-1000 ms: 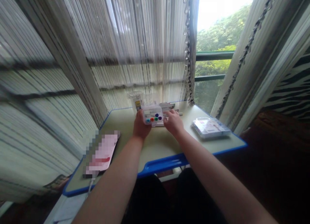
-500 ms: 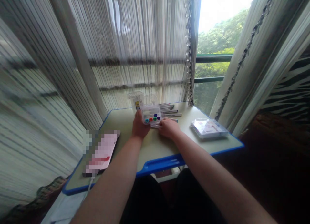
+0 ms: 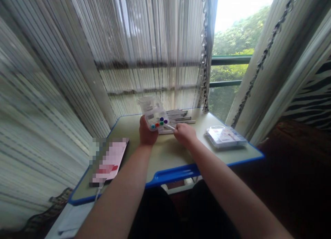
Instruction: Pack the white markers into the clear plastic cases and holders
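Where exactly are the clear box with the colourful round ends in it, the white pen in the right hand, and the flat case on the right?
Clear box (image 3: pixel 153 118): head view, its see-through wall.
White pen (image 3: pixel 170 127): head view, its shaft.
Flat case (image 3: pixel 226 136): head view, its top.

The pale top of the bench is edged in blue. A flat device with a blurred pink screen is laid at the left, loose pens are spread near the far edge, and a flat clear case is placed at the right.
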The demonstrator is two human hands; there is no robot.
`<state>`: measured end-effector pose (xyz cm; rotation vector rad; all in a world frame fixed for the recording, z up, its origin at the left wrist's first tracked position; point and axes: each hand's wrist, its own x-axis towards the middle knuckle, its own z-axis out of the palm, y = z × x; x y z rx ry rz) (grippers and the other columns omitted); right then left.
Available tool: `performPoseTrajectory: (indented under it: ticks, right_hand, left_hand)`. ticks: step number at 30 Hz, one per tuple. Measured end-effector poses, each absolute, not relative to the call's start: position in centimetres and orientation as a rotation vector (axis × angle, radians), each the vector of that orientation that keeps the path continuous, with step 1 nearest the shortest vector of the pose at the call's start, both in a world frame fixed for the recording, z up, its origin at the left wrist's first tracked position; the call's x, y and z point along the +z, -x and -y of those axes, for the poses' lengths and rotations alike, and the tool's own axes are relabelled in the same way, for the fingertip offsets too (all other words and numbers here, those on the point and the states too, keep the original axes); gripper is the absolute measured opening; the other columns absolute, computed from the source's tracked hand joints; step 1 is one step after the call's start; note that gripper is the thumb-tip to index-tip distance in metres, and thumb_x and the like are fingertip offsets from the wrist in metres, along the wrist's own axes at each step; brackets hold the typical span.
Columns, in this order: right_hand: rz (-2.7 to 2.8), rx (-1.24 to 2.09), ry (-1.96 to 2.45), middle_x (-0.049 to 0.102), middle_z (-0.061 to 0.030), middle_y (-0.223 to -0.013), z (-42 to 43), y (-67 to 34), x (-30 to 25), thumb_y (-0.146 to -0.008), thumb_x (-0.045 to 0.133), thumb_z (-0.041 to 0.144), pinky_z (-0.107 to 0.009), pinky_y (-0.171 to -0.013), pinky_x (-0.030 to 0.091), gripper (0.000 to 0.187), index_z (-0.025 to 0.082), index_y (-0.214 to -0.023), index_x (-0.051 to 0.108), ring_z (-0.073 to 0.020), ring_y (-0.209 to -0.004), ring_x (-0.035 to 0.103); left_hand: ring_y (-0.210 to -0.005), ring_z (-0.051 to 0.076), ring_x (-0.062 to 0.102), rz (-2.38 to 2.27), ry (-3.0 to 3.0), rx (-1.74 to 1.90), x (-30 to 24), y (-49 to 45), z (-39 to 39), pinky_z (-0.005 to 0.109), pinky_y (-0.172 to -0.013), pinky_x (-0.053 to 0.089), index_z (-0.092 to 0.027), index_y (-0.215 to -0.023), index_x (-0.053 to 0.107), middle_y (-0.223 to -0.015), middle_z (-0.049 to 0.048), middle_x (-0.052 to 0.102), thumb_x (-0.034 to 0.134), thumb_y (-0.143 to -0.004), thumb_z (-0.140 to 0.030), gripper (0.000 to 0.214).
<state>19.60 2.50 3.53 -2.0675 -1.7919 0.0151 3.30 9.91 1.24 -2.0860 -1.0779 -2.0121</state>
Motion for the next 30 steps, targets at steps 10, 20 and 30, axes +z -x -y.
performPoseTrajectory:
  ticks: [10,20,30]
  right_hand:
    - [1.581,-0.260,1.446,0.058,-0.0059,-0.082,-2.3,-19.6,3.2,-0.073,0.043,0.016,-0.030,-0.074,0.041,0.011,0.022,-0.077,0.052,-0.0211,-0.081,0.052]
    - [1.630,-0.358,1.228,0.055,-0.0081,-0.089,-2.5,-19.7,2.8,-0.073,0.042,0.012,-0.035,-0.085,0.041,0.017,0.021,-0.084,0.050,-0.0229,-0.090,0.048]
    - [1.535,-0.316,1.125,0.056,-0.0062,-0.085,-3.1,-19.5,2.4,-0.082,0.045,0.024,-0.035,-0.080,0.045,0.008,0.021,-0.089,0.049,-0.0204,-0.084,0.052]
  left_hand:
    - [-0.095,0.026,0.062,1.170,2.071,-1.933,1.0,-2.9,-10.0,0.047,-0.082,0.053,-0.024,-0.103,0.045,-0.098,0.0074,0.057,0.065,-0.066,-0.015,0.043]
    - [-0.092,0.024,0.061,1.144,2.198,-1.726,0.9,-3.3,-10.1,0.042,-0.082,0.053,-0.019,-0.101,0.046,-0.096,0.0090,0.059,0.056,-0.071,-0.015,0.032]
    - [-0.091,0.025,0.061,1.153,2.212,-1.731,0.8,-3.2,-10.1,0.044,-0.080,0.054,-0.022,-0.097,0.047,-0.093,0.0083,0.059,0.057,-0.069,-0.012,0.031]
